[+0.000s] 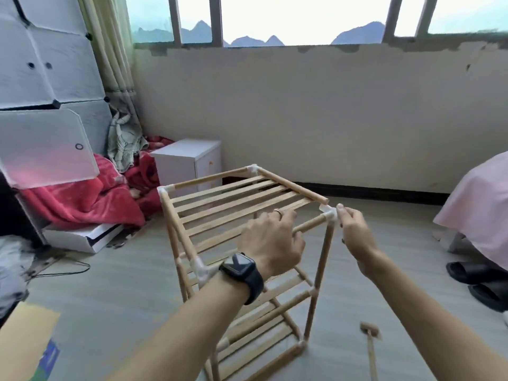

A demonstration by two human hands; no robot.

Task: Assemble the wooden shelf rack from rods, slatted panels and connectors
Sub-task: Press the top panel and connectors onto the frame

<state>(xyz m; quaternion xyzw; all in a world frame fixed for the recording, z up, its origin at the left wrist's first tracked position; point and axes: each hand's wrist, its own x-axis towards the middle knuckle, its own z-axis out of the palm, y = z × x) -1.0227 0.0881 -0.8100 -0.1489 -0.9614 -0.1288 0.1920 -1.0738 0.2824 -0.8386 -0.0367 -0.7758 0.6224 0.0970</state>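
Our left hand (270, 240) is curling its fingers over the front rod (309, 225) of the rack's top level, gripping it near its right end, with a ring (278, 212) on one finger and a dark watch (240, 268) on the wrist. Our right hand (354, 232) is pinching the white corner connector (328, 214) at the top of the front right post, thumb tip up against it. The side rod (294, 185) is running back from this corner, and its near end is lying just beside the connector rather than in it. The top slatted panel (220, 204) is sitting between the rods, just behind our left hand.

The rack (320, 270) is standing upright on the floor (137, 284) in the centre of the frame, with lower slatted levels showing beneath our left arm. A small, blurred wooden tool (369, 329), perhaps a mallet, is lying on the floor at lower right. A white cabinet (187, 158) is standing behind the rack, a red blanket (82, 202) is lying at left, and black slippers (472, 273) are lying under a pink cloth (481, 204) at right.
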